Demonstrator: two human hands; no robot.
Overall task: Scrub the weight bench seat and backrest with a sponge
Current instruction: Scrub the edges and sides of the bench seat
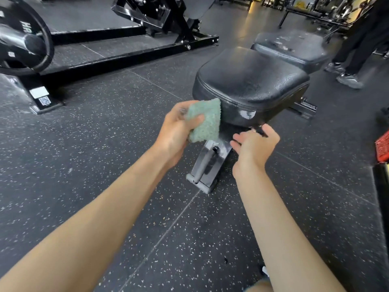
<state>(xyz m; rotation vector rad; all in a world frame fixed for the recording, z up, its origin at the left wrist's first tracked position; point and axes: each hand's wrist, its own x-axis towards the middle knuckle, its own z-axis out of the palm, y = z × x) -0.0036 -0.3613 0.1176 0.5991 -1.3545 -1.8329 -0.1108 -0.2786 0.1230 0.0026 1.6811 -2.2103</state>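
Now a green rectangular sponge (pixel 205 121) is gripped by the left hand (pixel 174 133) against the front of the black padded seat (pixel 250 79). The right hand (pixel 255 148) is held loosely spread.

The floor (pixel 105 133) is black rubber with little white specks. A big black machine (pixel 126 53) stands at 11 o'clock, with a round weight (pixel 45 45) at 10. A person (pixel 357 49) in dark clothes stands at 2. A red crate (pixel 383 147) peeks in at 3.

Both forearms (pixel 117 203) bare, as are left hand (pixel 174 133) & right hand (pixel 255 148).
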